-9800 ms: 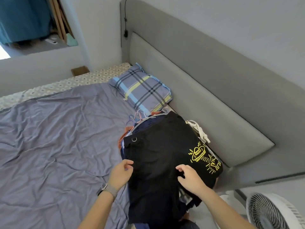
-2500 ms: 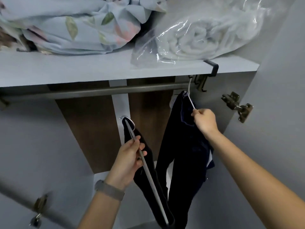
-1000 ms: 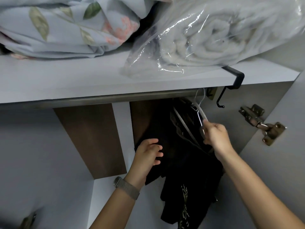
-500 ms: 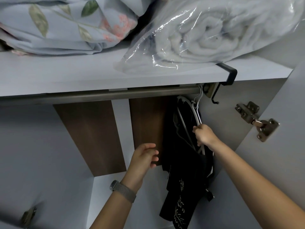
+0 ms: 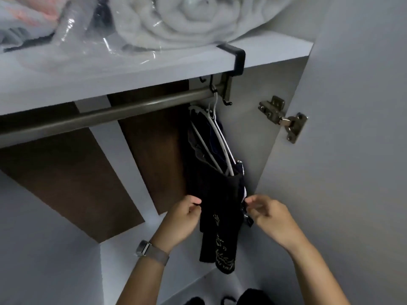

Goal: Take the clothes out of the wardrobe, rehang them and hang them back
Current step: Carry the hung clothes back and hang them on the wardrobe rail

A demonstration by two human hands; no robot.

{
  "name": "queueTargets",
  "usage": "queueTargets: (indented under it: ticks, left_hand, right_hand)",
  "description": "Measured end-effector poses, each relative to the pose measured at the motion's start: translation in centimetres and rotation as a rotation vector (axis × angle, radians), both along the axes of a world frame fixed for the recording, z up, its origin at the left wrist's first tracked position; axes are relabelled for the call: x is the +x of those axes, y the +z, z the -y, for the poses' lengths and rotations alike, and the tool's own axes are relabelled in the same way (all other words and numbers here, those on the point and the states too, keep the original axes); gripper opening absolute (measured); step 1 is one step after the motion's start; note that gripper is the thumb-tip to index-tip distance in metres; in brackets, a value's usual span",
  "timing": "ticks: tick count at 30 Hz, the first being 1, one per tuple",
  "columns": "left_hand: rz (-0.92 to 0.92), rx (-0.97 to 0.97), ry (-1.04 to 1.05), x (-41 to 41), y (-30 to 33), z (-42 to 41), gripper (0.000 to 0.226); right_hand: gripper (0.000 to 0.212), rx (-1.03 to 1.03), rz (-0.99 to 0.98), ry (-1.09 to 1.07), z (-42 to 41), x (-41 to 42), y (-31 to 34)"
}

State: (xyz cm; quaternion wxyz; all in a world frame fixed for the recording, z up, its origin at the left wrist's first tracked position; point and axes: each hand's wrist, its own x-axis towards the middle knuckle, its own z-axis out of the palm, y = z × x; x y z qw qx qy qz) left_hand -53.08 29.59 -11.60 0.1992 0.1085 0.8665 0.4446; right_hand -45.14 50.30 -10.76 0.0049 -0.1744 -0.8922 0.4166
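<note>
Item: dark clothes [image 5: 217, 194], several garments bunched on white hangers [image 5: 220, 142], hung at the far right end of the wardrobe rail [image 5: 105, 113], close to the right side wall.
Fabric: soft, limp, matte black; pale printed pattern on the lowest hem; likely light, folds and drapes freely.
Hangers: thin, smooth, curved, likely stiff; hooks crowd together on the rail.
Left hand [image 5: 184, 219]: fingers curled, pinching the left edge of the cloth.
Right hand [image 5: 267, 214]: fingertips drawn together at the right edge of the cloth; whether they grip it, cannot tell.
Handling: best held by a hanger's hook or shoulders; cloth alone would slide off.
Shelf [image 5: 154, 69]: flat, pale, above the rail; carries a bagged blanket [image 5: 176, 20] in glossy plastic.
</note>
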Motion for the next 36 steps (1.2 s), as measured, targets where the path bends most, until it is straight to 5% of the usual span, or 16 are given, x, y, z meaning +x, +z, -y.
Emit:
queueTargets:
  ticks: [5,11,20,30,36]
  left_hand:
    - [-0.041,-0.101,-0.23,2.6,-1.8,-0.9,0.022]
    - [-0.294,-0.138,-0.65,10.5,-2.7,-3.2,0.03]
    - [-0.381,-0.046,-1.213,28.3,-2.2,-9.5,0.038]
    - [-0.28,0.047,-1.61,58.7,-4.6,-9.4,0.038]
    - [-0.209,0.122,-1.973,78.8,-5.0,-5.8,0.041]
  right_hand:
    - [0.01,0.045,0.114,-0.29,1.8,9.0,-2.4]
    - [0.028,0.004,0.239,-0.595,5.9,22.2,-4.8]
    - [0.047,-0.065,0.126,-1.278,11.5,43.7,-5.3]
    - [0.062,-0.142,-0.132,-2.072,25.0,73.7,-5.7]
    - [0.07,-0.174,-0.019,-2.395,35.0,89.0,-6.5]
